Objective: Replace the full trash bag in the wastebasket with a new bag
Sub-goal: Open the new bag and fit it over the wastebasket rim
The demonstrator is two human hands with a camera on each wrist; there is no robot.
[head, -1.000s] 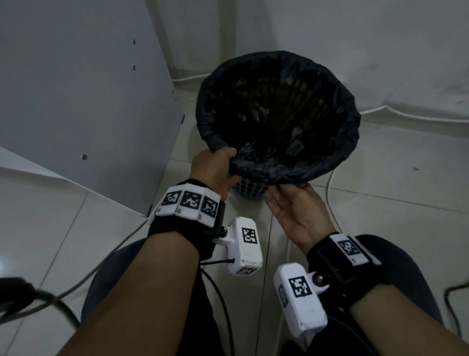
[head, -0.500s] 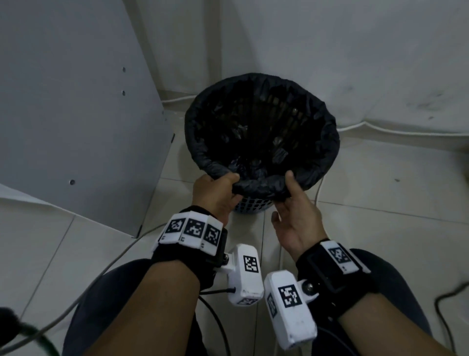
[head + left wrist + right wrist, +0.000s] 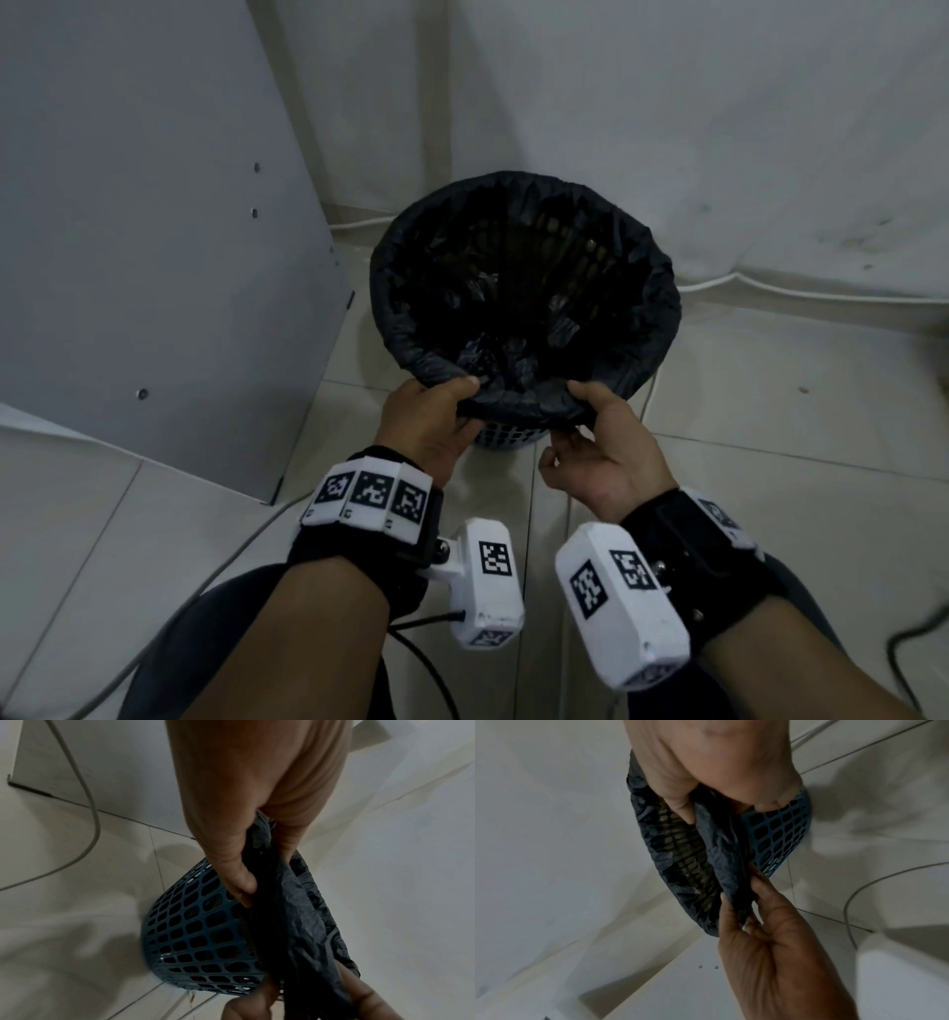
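Observation:
A black trash bag (image 3: 662,308) lines a blue mesh wastebasket (image 3: 506,441) on the tiled floor; the bag's edge is folded over the rim. My left hand (image 3: 464,406) grips the folded bag edge at the near rim, thumb on top. My right hand (image 3: 580,411) pinches the same edge just to the right. In the left wrist view the left hand (image 3: 259,866) holds crumpled bag (image 3: 303,923) against the basket (image 3: 200,933). In the right wrist view the right hand (image 3: 721,809) holds the bag (image 3: 718,852) beside the mesh (image 3: 780,833), with the left hand (image 3: 744,902) pinching below.
A grey cabinet panel (image 3: 154,231) stands close on the basket's left. White walls meet in a corner right behind it. A white cable (image 3: 770,290) runs along the wall base, and a grey cable (image 3: 246,545) crosses the floor near my left knee.
My right hand rose from open under the rim, set its thumb on the edge, and now pinches the bag. The left hand kept its grip. The view pulled back from the basket.

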